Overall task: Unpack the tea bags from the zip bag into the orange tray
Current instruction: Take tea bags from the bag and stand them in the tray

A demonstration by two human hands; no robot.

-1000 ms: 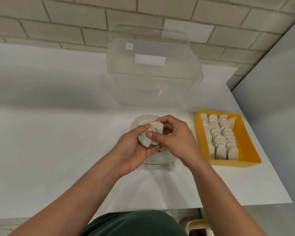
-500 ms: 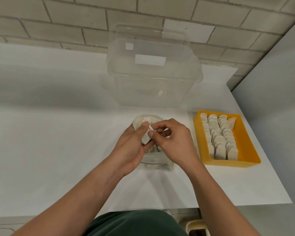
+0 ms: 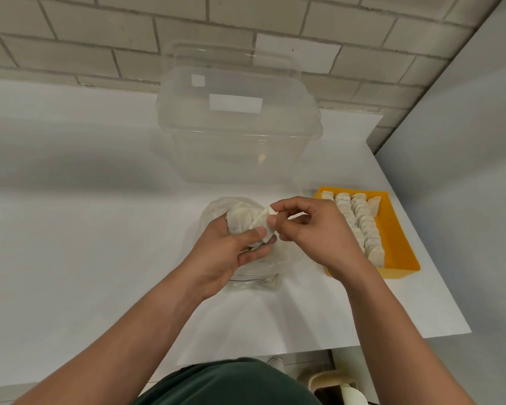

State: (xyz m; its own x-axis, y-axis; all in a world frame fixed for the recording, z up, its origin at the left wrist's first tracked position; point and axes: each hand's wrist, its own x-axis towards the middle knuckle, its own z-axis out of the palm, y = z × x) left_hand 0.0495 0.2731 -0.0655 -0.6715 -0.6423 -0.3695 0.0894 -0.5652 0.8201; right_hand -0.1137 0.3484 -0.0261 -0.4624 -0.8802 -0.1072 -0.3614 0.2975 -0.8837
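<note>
Separate one tea bag at a time. The zip bag (image 3: pixel 257 283) lies just left of the orange tray (image 3: pixel 398 238). The left hand (image 3: pixel 231 252), also left of the tray, grips a clump of tea bags (image 3: pixel 241 219). The right hand (image 3: pixel 313 238) pinches a single tea bag (image 3: pixel 263 226) at the clump's tray-side edge. Peel it free gently to avoid tearing, then stand it in the tray against the filled rows (image 3: pixel 360 223).
</note>
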